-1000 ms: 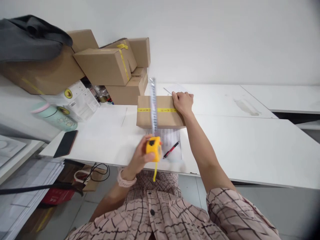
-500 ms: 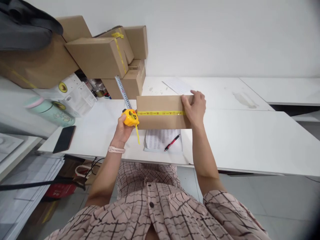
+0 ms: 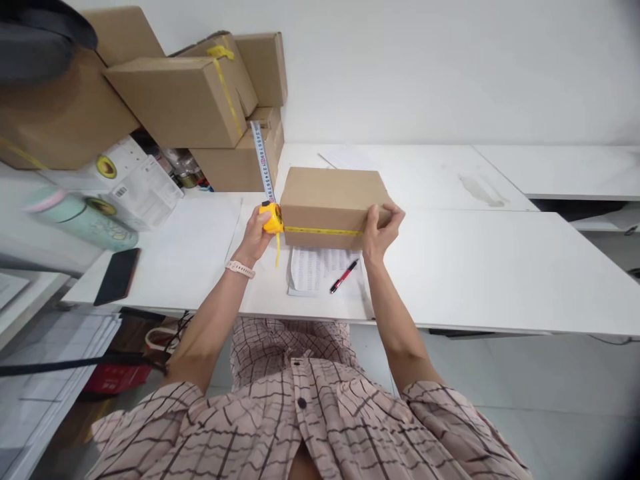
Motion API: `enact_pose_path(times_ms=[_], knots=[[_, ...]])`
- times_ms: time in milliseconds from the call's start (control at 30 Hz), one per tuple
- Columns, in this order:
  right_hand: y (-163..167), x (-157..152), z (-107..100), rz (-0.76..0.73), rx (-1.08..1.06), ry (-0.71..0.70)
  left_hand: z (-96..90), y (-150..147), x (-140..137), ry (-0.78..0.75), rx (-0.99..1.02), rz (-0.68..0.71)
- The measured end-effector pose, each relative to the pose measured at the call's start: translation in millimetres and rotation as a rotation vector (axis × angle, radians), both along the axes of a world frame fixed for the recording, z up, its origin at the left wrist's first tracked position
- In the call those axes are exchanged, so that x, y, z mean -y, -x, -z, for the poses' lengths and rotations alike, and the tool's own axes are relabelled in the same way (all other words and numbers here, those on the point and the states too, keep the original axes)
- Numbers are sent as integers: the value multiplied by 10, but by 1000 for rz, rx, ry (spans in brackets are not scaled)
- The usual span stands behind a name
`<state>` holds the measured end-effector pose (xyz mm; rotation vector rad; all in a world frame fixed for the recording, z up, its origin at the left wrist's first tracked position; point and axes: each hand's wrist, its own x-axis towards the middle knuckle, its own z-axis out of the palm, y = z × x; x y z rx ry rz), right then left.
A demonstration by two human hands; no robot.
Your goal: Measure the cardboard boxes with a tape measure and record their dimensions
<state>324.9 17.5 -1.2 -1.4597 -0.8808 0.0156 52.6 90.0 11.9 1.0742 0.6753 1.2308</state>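
My left hand [image 3: 254, 233] grips a yellow tape measure [image 3: 273, 219] at the left end of a cardboard box [image 3: 333, 190]. Its blade [image 3: 263, 160] is pulled out and points away from me along the box's left side. A yellow strap [image 3: 278, 251] dangles from the case. Yellow printed tape [image 3: 323, 231] runs along the box's near side. My right hand [image 3: 381, 230] holds the near right corner of the box, thumb on the near side. Below the box, printed sheets [image 3: 313, 270] lie on the table with a red and black pen [image 3: 345, 276] on top.
Stacked cardboard boxes [image 3: 165, 100] fill the back left. In front of them are a white avocado-print box [image 3: 143, 177], a mint bottle [image 3: 83, 220] and a dark phone [image 3: 117, 276]. Another paper [image 3: 345, 157] lies behind the box on the white table [image 3: 465, 267].
The box has tipped so that its top now shows and the taped side faces me lower down. The tape measure has shifted right, its blade now more nearly in line with the box's side.
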Motion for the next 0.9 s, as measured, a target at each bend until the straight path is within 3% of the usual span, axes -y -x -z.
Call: enact_pose_path(times_ms=[167, 233, 333, 400, 467, 600, 767, 900], knots=[[53, -3, 277, 14, 32, 68, 180, -1, -30, 76, -142, -53], [46, 44, 261, -9, 24, 48, 109, 58, 4, -6, -189, -122], [-8, 171, 98, 68, 11, -8, -182, 227, 186, -215, -293, -189], [-61, 295, -80, 110, -34, -71, -413, 345, 426, -293, -460, -49], [-114, 437, -269, 11, -143, -125, -576, 408, 731, -335, -692, 174], [-174, 727, -494, -286, -368, -130, -552, 334, 1265, -334, -1029, 593], [-148, 1063, -312, -313, -458, -40, -313, 207, 1473, -346, -1157, 788], [-130, 1247, -20, -117, -480, 69, -274, 192, 1468, -378, -1176, 842]])
